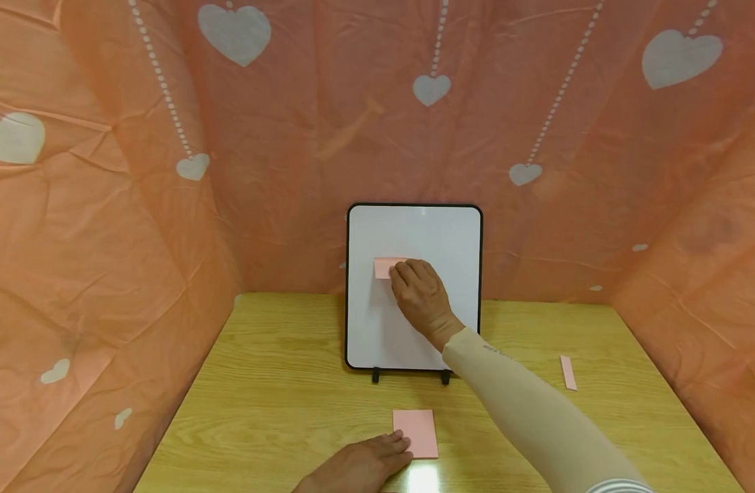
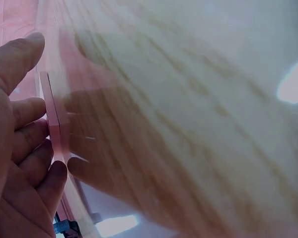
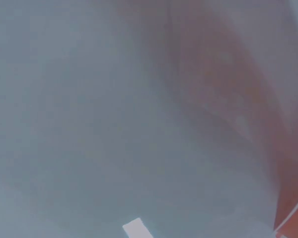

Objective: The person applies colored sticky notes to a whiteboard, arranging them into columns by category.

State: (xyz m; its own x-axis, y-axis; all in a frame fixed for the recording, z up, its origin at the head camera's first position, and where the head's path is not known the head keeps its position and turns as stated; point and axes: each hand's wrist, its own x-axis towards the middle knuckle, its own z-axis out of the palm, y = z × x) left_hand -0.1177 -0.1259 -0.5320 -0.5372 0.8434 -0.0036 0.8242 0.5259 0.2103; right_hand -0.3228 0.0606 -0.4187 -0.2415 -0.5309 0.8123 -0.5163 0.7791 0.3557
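A whiteboard [image 1: 426, 226] with a black frame stands on small black feet. In front of it my right hand [image 1: 423, 294] has its fingers curled at a pink sticky note [image 1: 383, 268], pinching its right part, which the fingers hide. The note lies flat along the board's surface in the head view. On the table, my left hand [image 1: 367, 462] rests with fingers extended, fingertips on the left edge of a pink sticky note pad [image 1: 421, 435]. Up close in the left wrist view, the pad [image 2: 53, 116] sits against those fingertips.
A narrow pink strip [image 1: 568, 373] lies on the wooden table [image 1: 278, 370] to the right. Orange cloth [image 1: 352, 150] with white hearts hangs behind and on both sides. The right wrist view holds mostly the board's glossy white surface [image 3: 89, 124] with faint reflections.
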